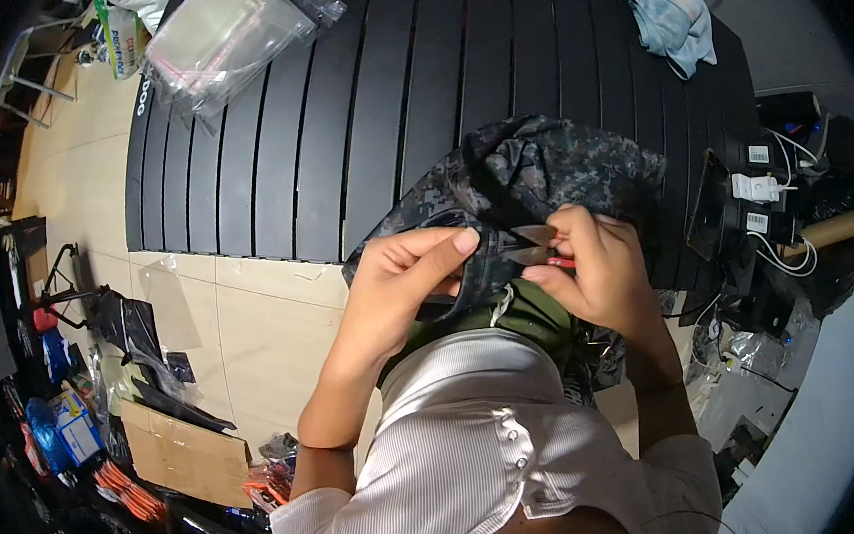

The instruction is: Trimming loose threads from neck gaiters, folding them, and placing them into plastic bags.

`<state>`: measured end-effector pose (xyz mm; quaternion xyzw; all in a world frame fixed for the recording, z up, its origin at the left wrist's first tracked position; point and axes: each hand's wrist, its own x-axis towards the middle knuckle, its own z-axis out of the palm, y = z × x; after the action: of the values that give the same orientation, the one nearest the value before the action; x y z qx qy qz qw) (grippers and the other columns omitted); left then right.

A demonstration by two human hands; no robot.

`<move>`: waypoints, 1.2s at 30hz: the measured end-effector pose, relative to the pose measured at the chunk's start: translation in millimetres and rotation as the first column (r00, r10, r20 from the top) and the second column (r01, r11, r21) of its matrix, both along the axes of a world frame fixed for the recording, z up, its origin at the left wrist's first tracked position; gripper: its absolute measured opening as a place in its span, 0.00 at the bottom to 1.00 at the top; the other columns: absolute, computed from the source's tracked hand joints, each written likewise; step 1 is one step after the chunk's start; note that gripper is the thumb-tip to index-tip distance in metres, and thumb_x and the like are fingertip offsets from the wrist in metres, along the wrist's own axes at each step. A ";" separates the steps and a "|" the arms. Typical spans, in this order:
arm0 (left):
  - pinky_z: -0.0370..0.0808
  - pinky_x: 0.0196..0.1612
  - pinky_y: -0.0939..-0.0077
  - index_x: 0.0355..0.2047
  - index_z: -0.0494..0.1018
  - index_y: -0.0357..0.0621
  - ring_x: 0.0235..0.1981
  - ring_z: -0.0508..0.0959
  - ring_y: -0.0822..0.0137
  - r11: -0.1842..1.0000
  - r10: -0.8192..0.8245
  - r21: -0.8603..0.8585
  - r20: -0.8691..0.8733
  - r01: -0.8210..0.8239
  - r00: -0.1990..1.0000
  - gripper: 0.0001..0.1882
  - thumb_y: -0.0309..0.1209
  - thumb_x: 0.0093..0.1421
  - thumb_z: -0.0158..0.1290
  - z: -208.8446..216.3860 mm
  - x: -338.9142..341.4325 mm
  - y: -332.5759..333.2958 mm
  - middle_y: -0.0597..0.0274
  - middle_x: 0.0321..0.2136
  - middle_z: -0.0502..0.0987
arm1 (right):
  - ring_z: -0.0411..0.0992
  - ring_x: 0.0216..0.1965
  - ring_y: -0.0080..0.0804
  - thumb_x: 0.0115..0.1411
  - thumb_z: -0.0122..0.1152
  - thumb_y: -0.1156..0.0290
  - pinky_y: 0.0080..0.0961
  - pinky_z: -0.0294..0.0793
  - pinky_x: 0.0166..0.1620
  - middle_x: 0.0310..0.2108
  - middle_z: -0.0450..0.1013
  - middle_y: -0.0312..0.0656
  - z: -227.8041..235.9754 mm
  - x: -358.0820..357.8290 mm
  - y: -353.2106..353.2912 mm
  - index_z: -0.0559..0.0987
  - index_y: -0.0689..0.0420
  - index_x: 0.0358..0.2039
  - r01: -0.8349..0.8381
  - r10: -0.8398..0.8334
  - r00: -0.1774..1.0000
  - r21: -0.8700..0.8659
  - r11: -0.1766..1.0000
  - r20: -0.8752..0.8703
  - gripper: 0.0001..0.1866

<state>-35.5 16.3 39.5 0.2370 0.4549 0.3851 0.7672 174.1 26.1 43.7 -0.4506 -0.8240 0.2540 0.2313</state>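
Observation:
A dark camouflage garment lies bunched over the near edge of the slatted black table and hangs toward my lap. My left hand pinches an edge of it between thumb and fingers. In my right hand is a small pair of thread snips with a bit of red at the grip. Their two pointed blades are apart and point left at the cloth beside my left fingertips. Whether the blades touch the fabric I cannot tell. Part of the snips is hidden by my right fingers.
Clear plastic bags lie at the table's far left, and a light blue cloth at its far right. White chargers with cables sit to the right. A cardboard piece and packaged goods are on the floor at left.

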 end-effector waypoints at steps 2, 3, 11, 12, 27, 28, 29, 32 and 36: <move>0.65 0.26 0.90 0.32 0.76 0.36 0.21 0.67 0.83 0.998 -0.060 -0.012 -0.018 0.060 0.998 0.12 0.34 0.56 0.52 1.9 3.8 4.3 0.73 0.20 0.71 | 0.70 0.18 0.32 0.43 0.67 0.59 0.22 0.67 0.23 0.18 0.69 0.39 3.0 -3.1 1.9 0.69 0.61 0.29 -0.019 0.017 0.999 0.105 0.994 0.027 0.22; 0.63 0.25 0.90 0.28 0.76 0.37 0.20 0.65 0.83 0.995 -0.101 0.011 -0.009 0.101 0.995 0.12 0.34 0.57 0.52 2.1 3.2 7.3 0.74 0.19 0.70 | 0.69 0.17 0.31 0.42 0.67 0.59 0.21 0.66 0.22 0.17 0.68 0.37 3.4 -3.5 2.0 0.69 0.60 0.27 -0.032 0.027 0.999 0.136 0.990 0.044 0.21; 0.61 0.24 0.90 0.18 0.73 0.42 0.19 0.64 0.83 0.983 -0.180 -0.005 0.046 0.181 0.982 0.13 0.36 0.56 0.52 -3.6 6.2 15.7 0.75 0.16 0.67 | 0.65 0.13 0.27 0.40 0.69 0.60 0.19 0.63 0.18 0.13 0.64 0.34 9.8 0.9 1.9 0.69 0.57 0.22 -0.035 0.004 0.989 0.211 0.977 0.145 0.19; 0.62 0.24 0.89 0.18 0.72 0.43 0.19 0.64 0.83 0.978 -0.207 0.005 0.082 0.207 0.975 0.13 0.36 0.56 0.52 -5.9 5.2 16.7 0.74 0.16 0.67 | 0.65 0.12 0.27 0.40 0.68 0.60 0.19 0.63 0.18 0.12 0.64 0.34 10.6 2.0 2.3 0.69 0.56 0.22 -0.047 0.011 0.984 0.201 0.978 0.176 0.18; 0.68 0.26 0.89 0.19 0.70 0.46 0.19 0.69 0.82 0.954 -0.206 -0.154 0.282 0.256 0.937 0.11 0.35 0.56 0.51 -10.7 7.2 25.9 0.73 0.17 0.69 | 0.63 0.12 0.28 0.40 0.68 0.59 0.20 0.61 0.17 0.14 0.64 0.34 10.1 6.1 5.7 0.70 0.55 0.21 -0.116 0.024 0.947 0.272 0.955 0.321 0.17; 0.68 0.26 0.89 0.19 0.70 0.46 0.19 0.69 0.82 0.954 -0.206 -0.155 0.282 0.256 0.937 0.11 0.35 0.56 0.51 -10.3 8.1 25.9 0.73 0.17 0.69 | 0.63 0.12 0.29 0.40 0.68 0.59 0.20 0.61 0.18 0.14 0.64 0.34 10.0 6.2 6.1 0.70 0.55 0.20 -0.120 0.021 0.942 0.276 0.954 0.335 0.17; 0.68 0.26 0.89 0.19 0.70 0.46 0.19 0.69 0.82 0.954 -0.195 -0.171 0.271 0.247 0.942 0.11 0.35 0.57 0.51 -10.0 8.8 25.9 0.73 0.17 0.69 | 0.63 0.12 0.29 0.40 0.68 0.59 0.20 0.61 0.18 0.14 0.64 0.34 9.6 6.1 6.4 0.70 0.55 0.20 -0.121 0.022 0.942 0.275 0.954 0.336 0.17; 0.68 0.25 0.89 0.20 0.70 0.46 0.19 0.69 0.82 0.950 -0.170 -0.213 0.257 0.228 0.951 0.11 0.35 0.57 0.50 -11.9 11.2 25.9 0.73 0.17 0.69 | 0.63 0.12 0.29 0.40 0.68 0.60 0.20 0.61 0.18 0.14 0.64 0.34 4.9 7.6 6.6 0.70 0.56 0.20 -0.150 0.024 0.933 0.326 0.933 0.359 0.17; 0.70 0.26 0.87 0.23 0.72 0.43 0.20 0.71 0.81 0.949 -0.138 -0.236 0.292 0.211 0.946 0.10 0.35 0.58 0.49 -15.0 12.3 24.8 0.71 0.18 0.71 | 0.62 0.12 0.29 0.41 0.67 0.63 0.21 0.61 0.18 0.13 0.63 0.36 0.5 14.1 7.1 0.70 0.57 0.21 -0.126 0.056 0.972 0.308 0.943 0.228 0.16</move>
<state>-23.1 41.2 24.6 0.1172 0.3694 0.2801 0.8783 188.2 33.2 44.2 -0.3932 -0.8944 0.0770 0.1985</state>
